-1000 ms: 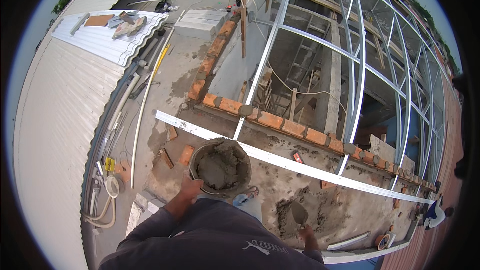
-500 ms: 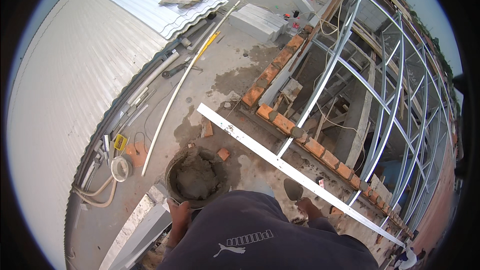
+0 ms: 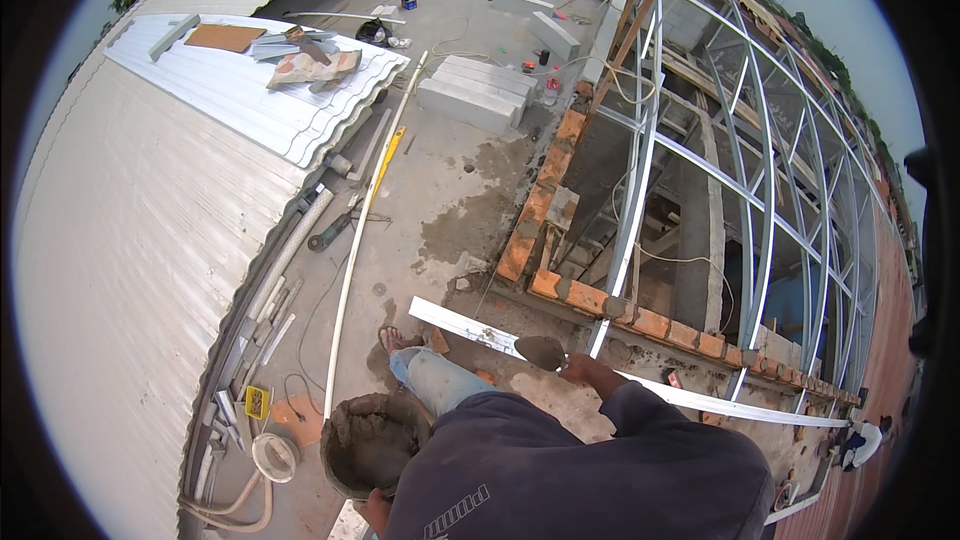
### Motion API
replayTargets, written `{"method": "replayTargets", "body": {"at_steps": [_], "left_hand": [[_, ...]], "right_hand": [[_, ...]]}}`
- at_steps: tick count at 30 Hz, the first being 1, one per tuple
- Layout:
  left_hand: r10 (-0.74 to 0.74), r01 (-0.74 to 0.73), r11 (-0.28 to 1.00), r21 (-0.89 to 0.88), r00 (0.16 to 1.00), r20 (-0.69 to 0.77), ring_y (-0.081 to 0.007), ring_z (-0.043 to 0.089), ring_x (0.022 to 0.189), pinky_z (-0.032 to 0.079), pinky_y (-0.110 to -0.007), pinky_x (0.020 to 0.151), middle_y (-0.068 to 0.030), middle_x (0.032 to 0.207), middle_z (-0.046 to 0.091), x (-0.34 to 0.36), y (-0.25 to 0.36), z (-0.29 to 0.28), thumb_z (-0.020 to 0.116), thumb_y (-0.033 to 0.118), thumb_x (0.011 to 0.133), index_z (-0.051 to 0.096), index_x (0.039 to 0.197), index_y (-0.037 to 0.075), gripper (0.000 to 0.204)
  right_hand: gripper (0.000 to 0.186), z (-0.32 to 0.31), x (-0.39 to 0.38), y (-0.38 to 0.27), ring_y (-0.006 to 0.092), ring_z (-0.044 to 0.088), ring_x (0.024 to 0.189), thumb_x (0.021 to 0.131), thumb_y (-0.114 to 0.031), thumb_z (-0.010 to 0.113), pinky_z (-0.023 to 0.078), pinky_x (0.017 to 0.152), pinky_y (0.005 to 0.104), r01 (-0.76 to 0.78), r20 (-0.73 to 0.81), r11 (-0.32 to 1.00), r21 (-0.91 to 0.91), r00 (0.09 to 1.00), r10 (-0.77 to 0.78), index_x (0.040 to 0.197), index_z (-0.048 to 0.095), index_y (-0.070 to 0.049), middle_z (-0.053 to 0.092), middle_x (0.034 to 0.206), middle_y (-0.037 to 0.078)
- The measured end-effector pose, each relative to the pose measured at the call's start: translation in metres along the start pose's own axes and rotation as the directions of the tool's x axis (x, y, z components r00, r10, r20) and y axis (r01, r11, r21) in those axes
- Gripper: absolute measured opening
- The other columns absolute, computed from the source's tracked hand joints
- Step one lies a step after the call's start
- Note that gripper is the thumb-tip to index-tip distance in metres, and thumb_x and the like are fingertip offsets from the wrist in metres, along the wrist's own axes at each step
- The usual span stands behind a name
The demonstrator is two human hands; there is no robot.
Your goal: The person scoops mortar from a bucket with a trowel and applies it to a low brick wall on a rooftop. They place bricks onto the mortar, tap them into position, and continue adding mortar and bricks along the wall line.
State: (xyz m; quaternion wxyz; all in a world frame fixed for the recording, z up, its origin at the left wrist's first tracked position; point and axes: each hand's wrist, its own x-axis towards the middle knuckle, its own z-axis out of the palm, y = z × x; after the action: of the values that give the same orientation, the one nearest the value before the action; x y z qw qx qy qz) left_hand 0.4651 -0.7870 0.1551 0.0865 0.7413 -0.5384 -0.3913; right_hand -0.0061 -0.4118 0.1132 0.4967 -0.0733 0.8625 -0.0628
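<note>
Bricks: I see two rows (image 3: 650,324) meeting at a corner, with mortar (image 3: 620,310) in joints; laying looks well along.
Bucket (image 3: 340,480): low left, mortar inside, so I judge work remains; which joints need more, I can't tell.
Left hand (image 3: 376,510): at the bucket's near rim; its fingers are partly hidden, so I can't tell their grip.
Right hand (image 3: 578,370): fingers wrapped around the trowel (image 3: 541,352) handle.
Trowel: blade above the white strip (image 3: 690,398), short of the bricks; its load is unclear.
</note>
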Motion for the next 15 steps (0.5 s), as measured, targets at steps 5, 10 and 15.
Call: {"method": "replayTargets", "body": {"at_steps": [5,10,15], "left_hand": [[0.238,-0.432,0.723,0.54,0.888,0.393,-0.0296,0.056,0.084,0.048,-0.045,0.082,-0.0193,0.092,0.06,0.114,0.065,0.01,0.069,0.014,0.074,0.054,0.098,-0.011,0.037],[0.11,-0.086,0.986,-0.146,0.979,0.17,-0.03,0.058,0.09,0.049,-0.042,0.086,-0.0201,0.099,0.06,0.206,0.246,0.05,0.068,0.011,0.074,0.052,0.107,-0.012,0.044],[0.316,-0.333,0.943,0.026,0.914,0.256,-0.0305,0.059,0.105,0.049,-0.038,0.095,-0.0238,0.117,0.057,0.218,0.43,0.057,0.066,0.009,0.077,0.044,0.122,-0.01,0.053]], "right_hand": [[0.044,-0.023,0.063,-0.08,0.0389,0.071,0.114,0.091,-0.037,0.062,0.056,0.097,0.0499,-0.11,-0.013,0.994,0.025,0.994,0.11,0.117,0.075,-0.003,0.073,0.121,0.023],[0.053,-0.087,0.093,-0.205,0.0403,0.066,0.122,0.095,-0.039,0.058,0.052,0.102,0.0514,-0.01,-0.036,0.998,0.055,0.999,0.012,0.134,0.064,-0.003,0.069,0.13,0.024],[0.052,-0.206,0.066,-0.361,0.0432,0.066,0.118,0.1,-0.042,0.058,0.052,0.099,0.0555,0.162,-0.292,0.987,-0.021,0.943,-0.161,0.134,0.059,-0.002,0.068,0.126,0.026]]}}
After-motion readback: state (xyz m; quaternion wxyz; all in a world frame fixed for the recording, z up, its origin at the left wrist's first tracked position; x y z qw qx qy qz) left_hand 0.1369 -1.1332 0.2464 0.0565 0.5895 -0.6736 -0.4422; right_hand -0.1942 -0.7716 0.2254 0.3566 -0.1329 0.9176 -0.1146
